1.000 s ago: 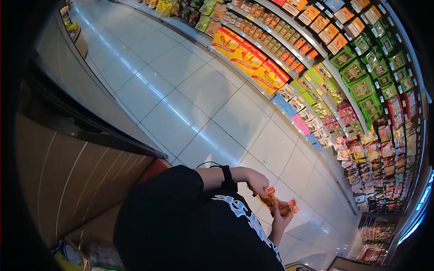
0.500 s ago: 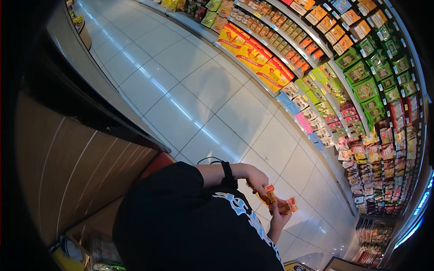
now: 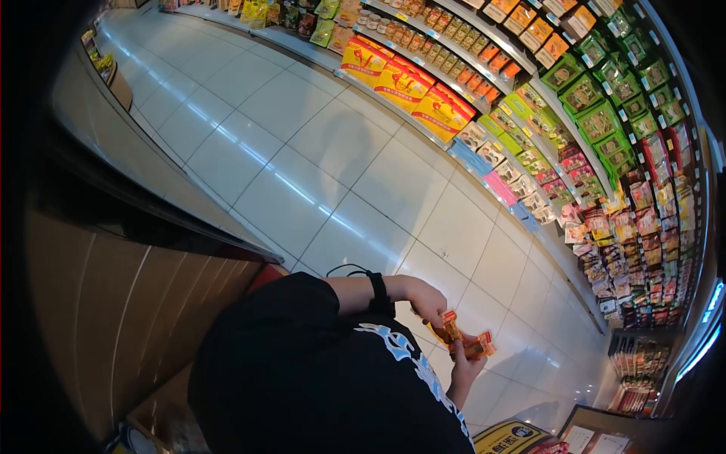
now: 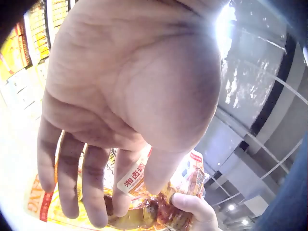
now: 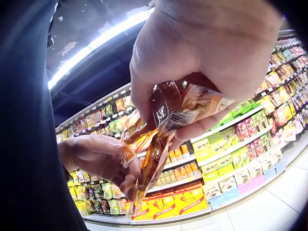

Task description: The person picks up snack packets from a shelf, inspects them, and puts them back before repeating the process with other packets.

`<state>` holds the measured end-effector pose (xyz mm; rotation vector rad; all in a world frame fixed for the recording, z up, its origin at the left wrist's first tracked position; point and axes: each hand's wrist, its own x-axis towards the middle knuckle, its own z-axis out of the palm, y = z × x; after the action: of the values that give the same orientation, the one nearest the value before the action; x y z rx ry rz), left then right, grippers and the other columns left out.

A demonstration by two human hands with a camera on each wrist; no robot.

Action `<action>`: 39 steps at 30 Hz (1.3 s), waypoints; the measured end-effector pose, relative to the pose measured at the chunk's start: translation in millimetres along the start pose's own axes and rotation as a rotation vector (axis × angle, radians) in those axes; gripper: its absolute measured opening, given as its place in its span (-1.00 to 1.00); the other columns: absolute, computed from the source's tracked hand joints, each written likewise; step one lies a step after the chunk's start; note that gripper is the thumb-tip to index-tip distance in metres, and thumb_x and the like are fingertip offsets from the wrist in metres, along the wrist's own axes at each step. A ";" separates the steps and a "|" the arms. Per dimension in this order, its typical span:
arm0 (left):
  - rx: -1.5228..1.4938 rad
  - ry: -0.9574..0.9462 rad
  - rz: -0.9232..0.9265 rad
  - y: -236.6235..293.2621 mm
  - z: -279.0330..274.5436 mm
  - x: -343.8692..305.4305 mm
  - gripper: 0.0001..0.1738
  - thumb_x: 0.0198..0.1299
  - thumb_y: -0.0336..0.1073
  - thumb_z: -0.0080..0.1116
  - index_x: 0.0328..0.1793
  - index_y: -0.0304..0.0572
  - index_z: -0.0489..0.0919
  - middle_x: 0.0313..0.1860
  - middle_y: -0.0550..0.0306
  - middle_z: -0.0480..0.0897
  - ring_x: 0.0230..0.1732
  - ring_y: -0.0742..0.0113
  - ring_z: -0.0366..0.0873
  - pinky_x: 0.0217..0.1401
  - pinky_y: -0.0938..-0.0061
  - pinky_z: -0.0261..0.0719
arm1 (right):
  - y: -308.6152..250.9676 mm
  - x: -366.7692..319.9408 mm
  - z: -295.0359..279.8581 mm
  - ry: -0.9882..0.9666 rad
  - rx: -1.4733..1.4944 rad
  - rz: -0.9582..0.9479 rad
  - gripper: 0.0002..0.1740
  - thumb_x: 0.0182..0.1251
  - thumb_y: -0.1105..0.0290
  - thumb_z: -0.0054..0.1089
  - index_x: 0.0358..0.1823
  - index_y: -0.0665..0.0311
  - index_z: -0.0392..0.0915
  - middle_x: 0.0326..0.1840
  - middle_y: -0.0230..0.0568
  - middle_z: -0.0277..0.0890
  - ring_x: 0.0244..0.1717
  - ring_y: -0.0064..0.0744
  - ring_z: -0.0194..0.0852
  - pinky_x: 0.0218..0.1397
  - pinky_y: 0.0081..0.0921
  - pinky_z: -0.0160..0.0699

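Both hands hold shiny, clear-and-orange packaging with brown food inside; whether it is one packet or two I cannot tell. In the head view my left hand (image 3: 427, 298) grips the upper-left packaging (image 3: 450, 328), and my right hand (image 3: 466, 371) holds the lower-right part (image 3: 478, 346). The left wrist view shows my left hand (image 4: 127, 96) pinching a white-labelled corner (image 4: 133, 179) between thumb and fingers, with the right thumb (image 4: 190, 203) pressing beside it. In the right wrist view my right hand (image 5: 204, 62) grips near a barcode (image 5: 180, 119); my left hand (image 5: 98, 156) holds the lower-left side.
Curved shelves of packets (image 3: 597, 121) and jars run along the upper right, with yellow-red boxes (image 3: 401, 82) on the bottom level. Tiled floor (image 3: 370, 178) lies in front. A brown panelled counter (image 3: 121, 303) stands left, and a yellow sign (image 3: 510, 439) is at the bottom edge.
The head view has shifted slightly, and more of the yellow sign shows at the bottom. Both hands keep hold of the packaging in nearly the same place.
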<state>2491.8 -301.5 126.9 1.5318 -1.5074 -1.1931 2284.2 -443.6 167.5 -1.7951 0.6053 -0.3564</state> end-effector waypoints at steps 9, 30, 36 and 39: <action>0.009 0.003 0.015 -5.6 1.8 -3.0 -0.46 0.24 0.07 0.04 -0.29 -0.37 0.66 -0.41 -0.07 0.70 -0.34 0.06 0.64 -0.21 0.24 0.54 | -4.3 -3.2 8.0 -0.001 0.006 -0.004 -0.74 0.17 0.66 0.30 -0.10 0.53 0.54 -0.16 -0.05 0.64 -0.20 -0.39 0.65 -0.04 -0.49 0.64; 0.033 0.034 -0.015 -12.0 -4.1 -7.1 -0.46 0.23 0.12 0.12 -0.25 -0.32 0.66 -0.45 -0.04 0.68 -0.37 0.10 0.62 -0.25 0.28 0.54 | -1.3 1.5 4.5 -0.022 -0.052 -0.046 -0.74 0.17 0.63 0.31 -0.09 0.49 0.56 -0.20 -0.17 0.63 -0.21 -0.45 0.62 -0.07 -0.52 0.61; -0.131 0.260 0.089 8.1 -38.1 -31.4 -0.59 0.41 -0.09 0.00 -0.10 -0.33 0.65 -0.26 0.00 0.69 -0.17 0.27 0.63 -0.04 0.41 0.54 | -5.5 9.4 -8.4 -0.086 0.129 0.072 -0.81 0.16 0.58 0.33 -0.17 0.41 0.62 -0.29 -0.29 0.63 -0.27 -0.56 0.60 -0.18 -0.57 0.63; -0.333 0.034 -0.038 11.6 -50.0 -4.6 -0.51 0.49 -0.04 -0.15 0.07 -0.34 0.60 -0.04 0.01 0.67 0.03 0.27 0.59 0.19 0.42 0.48 | -18.1 15.5 -24.7 -0.181 0.177 0.099 -0.77 0.16 0.49 0.39 -0.15 0.39 0.62 -0.28 -0.34 0.62 -0.28 -0.61 0.58 -0.19 -0.60 0.60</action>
<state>2534.2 -304.9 156.1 1.3523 -1.1907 -1.3551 2287.9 -468.1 191.2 -1.6013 0.5164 -0.1712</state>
